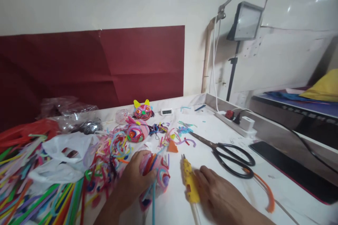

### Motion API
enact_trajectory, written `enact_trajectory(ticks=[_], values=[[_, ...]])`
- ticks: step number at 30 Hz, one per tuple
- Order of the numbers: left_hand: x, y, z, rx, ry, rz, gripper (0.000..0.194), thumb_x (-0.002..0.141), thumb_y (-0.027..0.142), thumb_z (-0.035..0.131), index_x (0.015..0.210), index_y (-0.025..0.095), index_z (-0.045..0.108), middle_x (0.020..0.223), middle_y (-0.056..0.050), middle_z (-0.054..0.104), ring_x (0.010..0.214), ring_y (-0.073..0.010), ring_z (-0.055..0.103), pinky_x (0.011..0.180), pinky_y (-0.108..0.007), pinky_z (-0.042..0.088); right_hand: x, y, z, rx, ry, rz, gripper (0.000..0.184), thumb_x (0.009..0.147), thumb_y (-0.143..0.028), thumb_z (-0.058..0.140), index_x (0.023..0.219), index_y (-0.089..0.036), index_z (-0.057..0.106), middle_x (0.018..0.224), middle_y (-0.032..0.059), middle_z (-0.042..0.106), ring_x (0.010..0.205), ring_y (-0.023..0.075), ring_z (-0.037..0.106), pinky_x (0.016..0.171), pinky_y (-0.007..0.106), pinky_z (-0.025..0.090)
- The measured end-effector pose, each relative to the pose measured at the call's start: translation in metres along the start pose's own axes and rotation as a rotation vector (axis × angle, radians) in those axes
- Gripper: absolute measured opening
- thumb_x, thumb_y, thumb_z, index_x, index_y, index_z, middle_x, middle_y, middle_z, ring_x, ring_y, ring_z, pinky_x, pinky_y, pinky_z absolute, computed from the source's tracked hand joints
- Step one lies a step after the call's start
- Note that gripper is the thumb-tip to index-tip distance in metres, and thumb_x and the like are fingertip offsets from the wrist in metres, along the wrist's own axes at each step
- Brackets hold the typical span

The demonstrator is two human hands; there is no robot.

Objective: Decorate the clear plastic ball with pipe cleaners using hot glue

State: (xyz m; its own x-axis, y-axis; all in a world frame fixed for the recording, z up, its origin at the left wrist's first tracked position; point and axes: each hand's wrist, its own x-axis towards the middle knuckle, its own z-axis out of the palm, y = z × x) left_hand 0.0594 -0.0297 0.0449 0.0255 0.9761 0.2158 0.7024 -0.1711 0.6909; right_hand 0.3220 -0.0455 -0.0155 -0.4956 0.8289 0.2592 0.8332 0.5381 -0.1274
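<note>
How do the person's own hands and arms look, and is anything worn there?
The left hand and right hand are bare, without gloves; I see no ring. No sleeve, watch or bracelet shows on the left forearm or right forearm.

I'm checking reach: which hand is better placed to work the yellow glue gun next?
Probably the right hand: it lies close alongside the yellow glue gun, while the left hand is occupied holding the multicoloured craft ornament.
</note>
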Motion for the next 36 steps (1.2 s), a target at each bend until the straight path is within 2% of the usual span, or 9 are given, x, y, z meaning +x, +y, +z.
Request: enact_trajectory(ticks=[3,5,8,12,14,18,21,25,36], values=[[-0.002,0.006,-0.002,0.001,-0.025,-0.024,0.044,0.067,0.030,0.055,0.109,0.017,0.061,0.110,-0.010,0.069,0.106,-0.0295,0.063,0.098,-0.041,0.049,-0.003,0.011,-0.005,0.193,0.048,0.109,0.044,0.073,-0.009,0.046,0.114,-0.014,0.061,0.103,0.0147,0.064,0.080,0.0232,0.067,0.069,0.033,0.054],[-0.003,0.008,-0.003,-0.009,-0.029,-0.015,0.044,0.067,0.030,0.056,0.110,0.018,0.060,0.113,-0.010,0.068,0.109,-0.0293,0.062,0.098,-0.040,0.048,-0.006,0.017,-0.019,0.348,0.047,0.080,0.040,0.077,-0.010,0.046,0.114,-0.020,0.060,0.107,0.0110,0.063,0.086,0.0217,0.067,0.075,0.031,0.054],[-0.005,0.011,-0.003,-0.015,-0.049,0.007,0.041,0.067,0.028,0.057,0.107,0.018,0.061,0.113,-0.010,0.067,0.109,-0.0286,0.061,0.098,-0.038,0.048,-0.010,0.023,-0.040,0.498,0.056,0.123,0.017,0.091,-0.032,0.047,0.092,-0.024,0.062,0.084,0.0050,0.065,0.073,0.0211,0.064,0.067,0.029,0.053],[-0.005,0.013,-0.006,-0.015,-0.079,0.011,0.038,0.067,0.027,0.055,0.103,0.018,0.060,0.112,-0.010,0.067,0.108,-0.0284,0.062,0.095,-0.039,0.049,-0.013,0.027,-0.045,0.777,-0.064,0.339,0.040,0.087,-0.060,0.052,0.102,-0.025,0.066,0.099,0.0088,0.069,0.098,0.0298,0.064,0.082,0.034,0.054],[-0.005,0.013,-0.006,-0.013,-0.094,0.009,0.040,0.067,0.027,0.055,0.106,0.018,0.059,0.113,-0.010,0.067,0.108,-0.0286,0.061,0.095,-0.039,0.049,-0.012,0.026,-0.043,0.895,-0.177,0.378,0.051,0.084,-0.067,0.054,0.108,-0.024,0.068,0.101,0.0094,0.069,0.100,0.0300,0.063,0.088,0.036,0.052],[-0.004,0.010,-0.006,-0.016,-0.112,0.031,0.043,0.067,0.025,0.055,0.109,0.017,0.058,0.115,-0.010,0.066,0.110,-0.0284,0.061,0.096,-0.039,0.048,-0.002,0.015,-0.049,1.015,-0.256,0.343,0.060,0.080,-0.075,0.053,0.101,-0.022,0.072,0.078,0.0048,0.064,0.069,0.0195,0.056,0.065,0.030,0.049],[-0.004,0.007,-0.006,-0.029,-0.107,0.033,0.044,0.068,0.024,0.057,0.111,0.019,0.058,0.115,-0.009,0.065,0.110,-0.0280,0.060,0.097,-0.037,0.048,0.005,0.007,-0.056,1.094,-0.272,0.328,0.062,0.078,-0.077,0.055,0.095,-0.021,0.072,0.072,0.0026,0.060,0.062,0.0153,0.049,0.055,0.025,0.042],[-0.004,0.007,-0.007,-0.036,-0.125,0.055,0.042,0.068,0.023,0.057,0.110,0.018,0.059,0.114,-0.009,0.065,0.108,-0.0280,0.061,0.095,-0.037,0.049,0.007,0.002,-0.059,1.130,-0.292,0.296,0.059,0.078,-0.076,0.056,0.084,-0.019,0.070,0.072,0.0028,0.059,0.066,0.0165,0.051,0.059,0.026,0.041],[-0.005,0.011,-0.014,-0.045,-0.181,0.059,0.045,0.067,0.025,0.057,0.111,0.018,0.059,0.116,-0.008,0.064,0.111,-0.0287,0.058,0.095,-0.036,0.049,0.030,0.010,-0.065,1.194,-0.418,0.129,0.061,0.082,-0.076,0.051,0.088,-0.016,0.064,0.073,0.0009,0.052,0.065,0.0138,0.045,0.059,0.026,0.034]])
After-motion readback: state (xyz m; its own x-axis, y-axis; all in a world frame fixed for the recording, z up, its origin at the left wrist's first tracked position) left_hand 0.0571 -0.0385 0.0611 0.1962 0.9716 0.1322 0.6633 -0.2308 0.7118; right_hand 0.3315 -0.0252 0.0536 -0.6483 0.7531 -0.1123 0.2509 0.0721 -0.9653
